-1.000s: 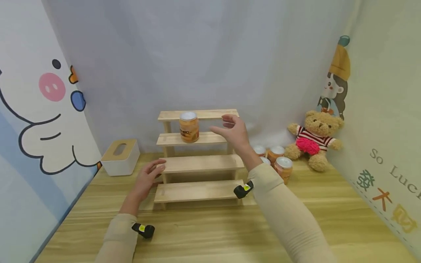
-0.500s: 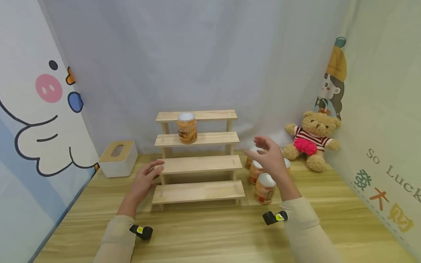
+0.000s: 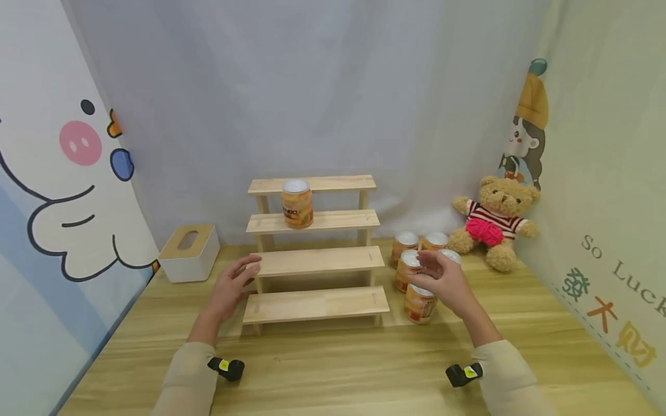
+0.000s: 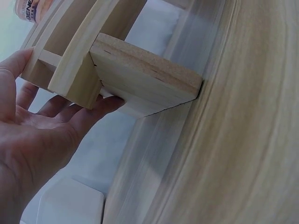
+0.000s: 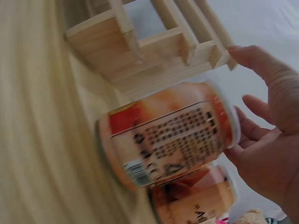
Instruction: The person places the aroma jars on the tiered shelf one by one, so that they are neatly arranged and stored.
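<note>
A four-tier wooden display stand [image 3: 317, 260] stands on the table. My left hand [image 3: 229, 289] is at its left end; in the left wrist view the fingertips [image 4: 114, 103] lie along the plank ends, loosely bent. An orange-labelled can [image 3: 298, 205] with a pale lid stands upright on the tier below the top. My right hand [image 3: 444, 280] hovers over several similar cans right of the stand, thumb and fingers spread apart. The nearest can [image 5: 168, 133] fills the middle of the right wrist view, its lid close to the palm; the hand partly covers it in the head view.
A teddy bear [image 3: 494, 222] in a striped shirt sits against the back right. At the back left stands a white tissue box [image 3: 189, 254] with a wooden lid. Printed curtains surround the wood-grain table [image 3: 333, 370] on three sides.
My right hand has moved away from the can on the stand, rightward and down to the group of cans. The left hand stays at the stand's end.
</note>
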Motion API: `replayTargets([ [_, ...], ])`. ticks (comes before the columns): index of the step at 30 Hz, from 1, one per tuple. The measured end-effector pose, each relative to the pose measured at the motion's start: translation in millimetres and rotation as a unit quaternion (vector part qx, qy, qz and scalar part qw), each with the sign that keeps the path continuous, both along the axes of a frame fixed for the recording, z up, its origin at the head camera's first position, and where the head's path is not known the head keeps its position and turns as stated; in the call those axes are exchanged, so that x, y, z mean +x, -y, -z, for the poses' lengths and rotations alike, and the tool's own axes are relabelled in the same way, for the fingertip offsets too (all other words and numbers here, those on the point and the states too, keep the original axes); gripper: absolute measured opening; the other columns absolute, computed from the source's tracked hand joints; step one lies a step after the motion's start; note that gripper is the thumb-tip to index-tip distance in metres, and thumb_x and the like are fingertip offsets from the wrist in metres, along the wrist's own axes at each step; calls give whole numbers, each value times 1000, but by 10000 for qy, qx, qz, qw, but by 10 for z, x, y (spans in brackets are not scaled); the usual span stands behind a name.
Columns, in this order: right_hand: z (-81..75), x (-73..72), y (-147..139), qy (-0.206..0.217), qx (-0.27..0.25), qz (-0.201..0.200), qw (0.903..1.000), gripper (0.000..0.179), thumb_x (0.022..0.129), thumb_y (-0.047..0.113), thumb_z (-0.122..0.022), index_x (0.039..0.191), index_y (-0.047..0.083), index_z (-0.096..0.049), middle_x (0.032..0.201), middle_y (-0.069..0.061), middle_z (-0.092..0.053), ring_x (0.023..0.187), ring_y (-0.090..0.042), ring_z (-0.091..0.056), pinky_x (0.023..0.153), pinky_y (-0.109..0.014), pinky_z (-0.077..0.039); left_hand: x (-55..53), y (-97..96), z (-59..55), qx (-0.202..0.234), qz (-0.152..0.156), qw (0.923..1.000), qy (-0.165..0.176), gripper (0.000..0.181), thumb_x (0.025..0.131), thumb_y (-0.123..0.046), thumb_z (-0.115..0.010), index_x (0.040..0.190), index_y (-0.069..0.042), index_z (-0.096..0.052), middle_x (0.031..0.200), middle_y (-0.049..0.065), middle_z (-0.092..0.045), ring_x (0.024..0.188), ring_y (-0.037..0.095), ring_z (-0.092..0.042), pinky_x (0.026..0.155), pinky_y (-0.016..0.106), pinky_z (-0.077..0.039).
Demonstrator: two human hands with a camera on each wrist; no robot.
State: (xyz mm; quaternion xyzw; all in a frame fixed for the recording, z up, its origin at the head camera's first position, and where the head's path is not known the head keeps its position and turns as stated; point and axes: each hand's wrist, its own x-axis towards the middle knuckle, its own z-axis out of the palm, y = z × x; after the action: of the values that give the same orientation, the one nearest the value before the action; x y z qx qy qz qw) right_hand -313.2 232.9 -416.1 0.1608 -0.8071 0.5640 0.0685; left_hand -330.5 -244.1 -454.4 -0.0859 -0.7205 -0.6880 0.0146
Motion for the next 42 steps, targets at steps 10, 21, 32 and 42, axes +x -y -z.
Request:
replayTargets([
  [10,198,-34,-75,-141,438,86,9989,52,84,17,-82,125,-4,-59,122,-19,-63,114,-29,-58,89,-23,-46,-12,-2,-2,81,78,9999,91,52,104,-30,-56,145,0,-43,163,8,-21,140,45,-29,96,56,-45],
  [21,367,-74,-254,371,-116,-688,9969,55,82,2,-81,127,-9,-53,132,-27,-50,103,-14,-60,84,-26,-50,18,3,-5,102,149,9998,70,53,104,-30,-56,145,0,-42,164,8,-18,144,46,-22,104,72,-26],
  [32,477,-131,-361,353,-485,-1155,9915,57,83,-5,-77,132,-15,-48,157,-37,-11,109,-8,-60,88,-23,-50,-11,1,-39,33,108,9999,33,54,104,-32,-57,146,-1,-43,164,8,-19,143,46,-23,104,72,-26],
  [42,432,-108,-376,298,-183,-981,9946,62,81,-1,-81,135,-14,-52,117,-19,-65,101,-15,-64,82,-30,-54,9,-2,-23,-22,77,9999,85,53,105,-32,-56,146,-2,-43,164,6,-19,143,46,-24,104,73,-25],
])
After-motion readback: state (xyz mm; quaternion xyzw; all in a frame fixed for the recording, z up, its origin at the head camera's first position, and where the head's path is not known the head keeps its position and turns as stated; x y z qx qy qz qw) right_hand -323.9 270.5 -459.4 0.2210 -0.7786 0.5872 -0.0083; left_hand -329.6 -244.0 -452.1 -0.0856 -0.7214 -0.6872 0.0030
